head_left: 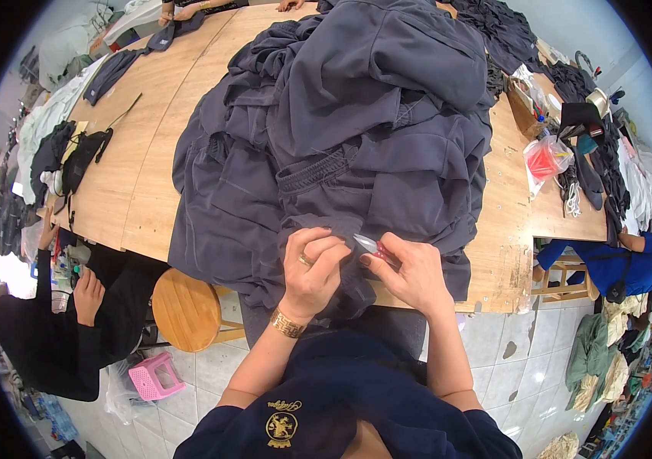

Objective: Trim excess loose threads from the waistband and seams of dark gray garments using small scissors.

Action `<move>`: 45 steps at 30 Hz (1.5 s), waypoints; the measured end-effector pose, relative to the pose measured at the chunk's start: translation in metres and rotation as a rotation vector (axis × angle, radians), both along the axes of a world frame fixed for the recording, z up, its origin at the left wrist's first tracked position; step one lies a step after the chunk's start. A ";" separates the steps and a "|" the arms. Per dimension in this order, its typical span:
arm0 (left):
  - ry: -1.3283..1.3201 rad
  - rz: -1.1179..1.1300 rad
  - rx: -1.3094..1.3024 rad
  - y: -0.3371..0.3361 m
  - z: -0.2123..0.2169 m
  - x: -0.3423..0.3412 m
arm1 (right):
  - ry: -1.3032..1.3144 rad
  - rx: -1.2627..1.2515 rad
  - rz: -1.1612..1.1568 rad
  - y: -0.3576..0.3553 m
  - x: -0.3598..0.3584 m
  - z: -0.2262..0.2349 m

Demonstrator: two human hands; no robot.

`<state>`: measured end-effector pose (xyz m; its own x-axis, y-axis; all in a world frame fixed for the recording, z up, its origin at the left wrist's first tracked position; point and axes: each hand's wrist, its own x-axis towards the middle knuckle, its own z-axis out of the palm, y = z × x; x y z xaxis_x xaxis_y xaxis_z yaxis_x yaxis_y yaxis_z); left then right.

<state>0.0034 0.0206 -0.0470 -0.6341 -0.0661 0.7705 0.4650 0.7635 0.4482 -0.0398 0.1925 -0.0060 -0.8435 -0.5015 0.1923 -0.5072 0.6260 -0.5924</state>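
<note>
I see my right hand (pixel 416 277) closed on small snips (pixel 372 246), blades pointing left toward my left hand (pixel 312 269), which pinches dark fabric (pixel 318 164) at the pile's near edge, just beside the tips and nearer the cut.

I can't see the snips' (pixel 375 246) handle inside my right hand (pixel 411 274); my left hand's (pixel 312 268) fingertips hide the cloth (pixel 341 145) there.

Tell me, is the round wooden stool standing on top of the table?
No, the round wooden stool stands on the tiled floor, below the edge of the wooden table.
</note>
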 end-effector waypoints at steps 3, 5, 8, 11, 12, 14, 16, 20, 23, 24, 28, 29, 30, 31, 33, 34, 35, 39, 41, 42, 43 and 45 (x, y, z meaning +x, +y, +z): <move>0.005 0.004 -0.002 0.000 0.000 0.001 | 0.001 0.015 0.006 0.000 0.001 0.000; 0.001 0.002 -0.014 -0.001 0.000 0.001 | 0.009 0.024 0.013 0.000 0.001 0.001; 0.001 -0.018 -0.026 -0.003 -0.006 0.002 | 0.023 0.045 0.024 0.000 0.001 0.001; 0.009 -0.025 -0.022 -0.003 -0.006 0.001 | 0.031 0.042 0.020 0.000 0.000 0.001; 0.009 -0.025 -0.022 -0.003 -0.006 0.000 | 0.031 0.042 0.020 0.000 0.000 0.001; 0.011 -0.032 -0.020 -0.002 -0.005 0.000 | 0.045 0.032 0.019 0.000 0.000 0.000; 0.011 -0.029 -0.011 0.000 0.001 -0.001 | 0.053 0.033 0.018 0.001 -0.001 -0.002; 0.015 -0.030 0.000 -0.001 0.004 -0.002 | 0.060 0.026 0.014 0.001 -0.002 -0.001; 0.030 -0.041 -0.023 -0.004 -0.003 -0.003 | 0.045 0.035 0.020 0.000 -0.001 -0.002; 0.030 -0.042 -0.022 -0.004 -0.003 -0.003 | 0.045 0.036 0.019 0.000 -0.001 -0.002; 0.022 -0.037 -0.007 -0.004 -0.003 -0.003 | 0.046 0.004 0.017 0.000 -0.001 -0.001; 0.018 -0.039 0.002 -0.004 -0.003 -0.003 | 0.036 0.012 0.032 0.001 0.000 0.000; 0.018 -0.038 0.002 -0.005 -0.003 -0.003 | 0.036 0.012 0.033 0.001 0.001 0.000; 0.019 -0.036 0.005 -0.005 -0.004 -0.003 | 0.030 0.014 0.041 0.000 0.001 -0.001; 0.021 -0.035 0.008 -0.005 -0.004 -0.002 | 0.025 0.017 0.047 0.000 0.002 -0.001; 0.020 -0.035 0.005 -0.004 -0.004 -0.002 | 0.030 0.020 0.045 -0.001 0.002 -0.002; 0.019 -0.035 0.002 -0.004 -0.004 -0.002 | 0.034 0.023 0.043 -0.001 0.002 -0.002; 0.012 -0.037 0.000 -0.003 -0.002 -0.001 | 0.063 0.014 0.032 0.000 0.002 -0.004; 0.014 -0.031 0.021 -0.002 0.003 0.000 | 0.054 0.013 0.028 0.000 0.002 -0.002; 0.014 -0.029 0.020 -0.002 0.001 0.000 | 0.055 0.013 0.030 0.000 0.003 -0.002; 0.019 -0.034 0.004 -0.003 -0.002 0.000 | 0.044 0.021 0.031 0.000 0.003 -0.002; 0.024 -0.042 -0.011 -0.003 -0.004 -0.001 | 0.034 0.032 0.029 0.000 0.002 -0.003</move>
<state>0.0022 0.0172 -0.0510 -0.6171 -0.0310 0.7863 0.5077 0.7477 0.4280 -0.0381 0.1929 -0.0094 -0.8219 -0.5319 0.2038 -0.5447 0.6291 -0.5546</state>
